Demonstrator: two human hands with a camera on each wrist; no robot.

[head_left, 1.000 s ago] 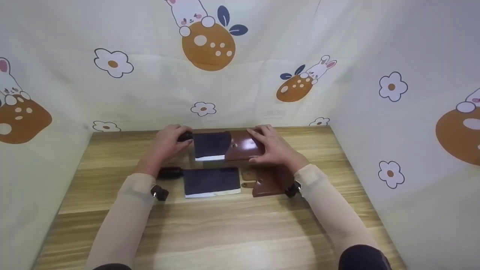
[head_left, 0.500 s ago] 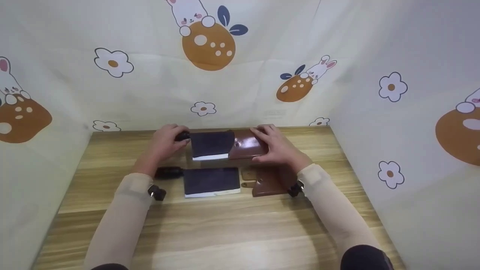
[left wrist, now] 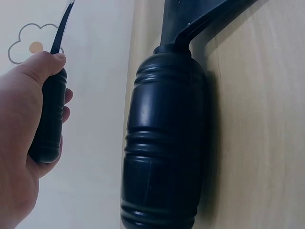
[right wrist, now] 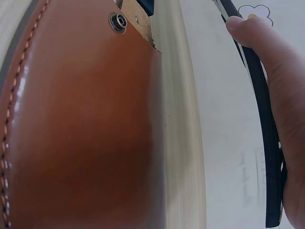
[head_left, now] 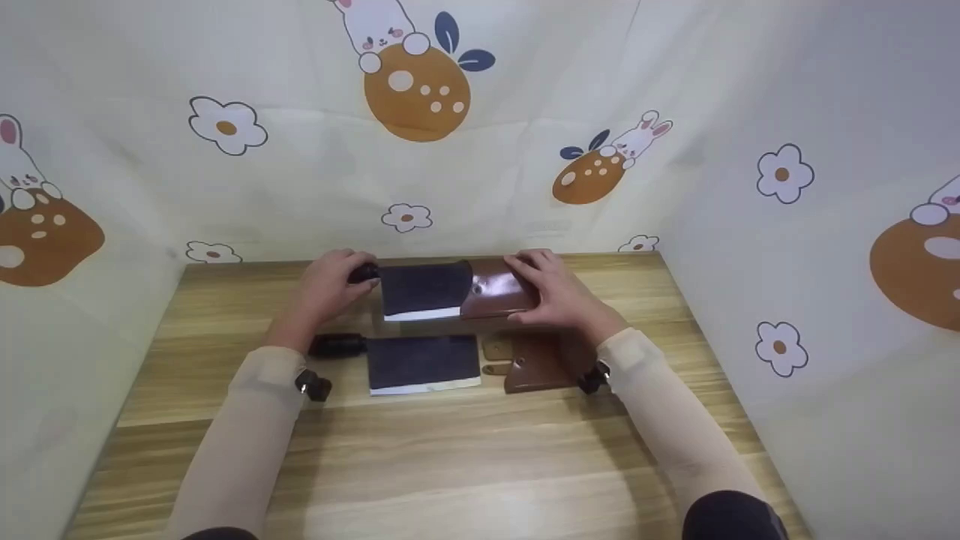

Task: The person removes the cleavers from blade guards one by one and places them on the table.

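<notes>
A cleaver (head_left: 423,289) with a dark blade and pale cutting edge is partly inside a glossy brown leather sheath (head_left: 495,291). My left hand (head_left: 328,289) grips its black handle (left wrist: 50,119), fingers wrapped round it and thumb near the blade's base in the left wrist view. On the sheath's right end, my right hand (head_left: 559,292) holds it between thumb and fingers. A second cleaver (head_left: 424,364) lies on the table nearer to me, its black handle (left wrist: 162,138) pointing left. Right of that blade lies a second brown sheath (head_left: 540,365), its strap toward the blade and its right end partly hidden.
The wooden table (head_left: 450,465) has cloth walls (head_left: 300,180) with printed rabbits, fruit and flowers behind and at both sides. The back wall stands close behind both hands. A small black camera (head_left: 315,385) sits on the left wrist, and another (head_left: 594,377) on the right.
Both hands have drawn slightly apart. The sheath has slid a little to the right along the cleaver, and more of the dark blade shows. The nearer cleaver and sheath stay put.
</notes>
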